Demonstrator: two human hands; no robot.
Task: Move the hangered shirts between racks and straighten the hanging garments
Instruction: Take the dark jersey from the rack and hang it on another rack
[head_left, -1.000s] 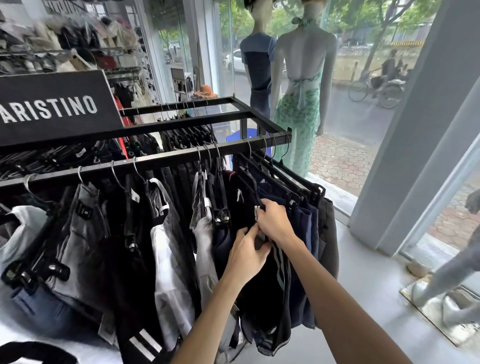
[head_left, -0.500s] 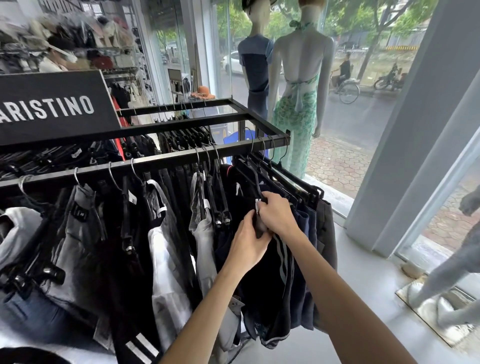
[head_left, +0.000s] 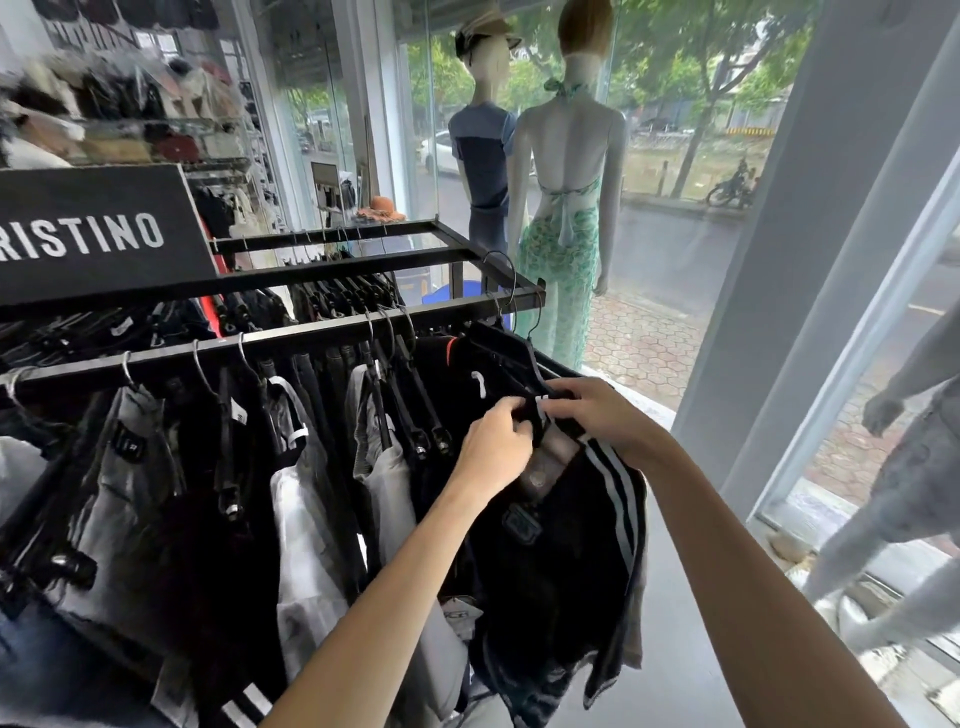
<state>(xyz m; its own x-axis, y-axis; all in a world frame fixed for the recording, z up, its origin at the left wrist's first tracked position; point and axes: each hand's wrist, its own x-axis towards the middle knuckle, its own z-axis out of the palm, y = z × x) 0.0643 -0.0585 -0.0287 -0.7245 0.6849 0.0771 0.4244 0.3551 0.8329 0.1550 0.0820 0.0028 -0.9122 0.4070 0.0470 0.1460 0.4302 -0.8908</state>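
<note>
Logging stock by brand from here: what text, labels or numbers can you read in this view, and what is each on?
"RISTINO": white letters on the black sign above the rack; its left end is cut off by the frame.
Badge on the black garment both hands hold: too blurred to read.
White tags on the hanging clothes: too small to read.

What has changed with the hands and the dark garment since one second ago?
Both hands, left and right, keep their grip on the dark striped garment and have lifted it up and toward the camera; its hanger hook now stands above the rail. The other hanging clothes stayed.
</note>
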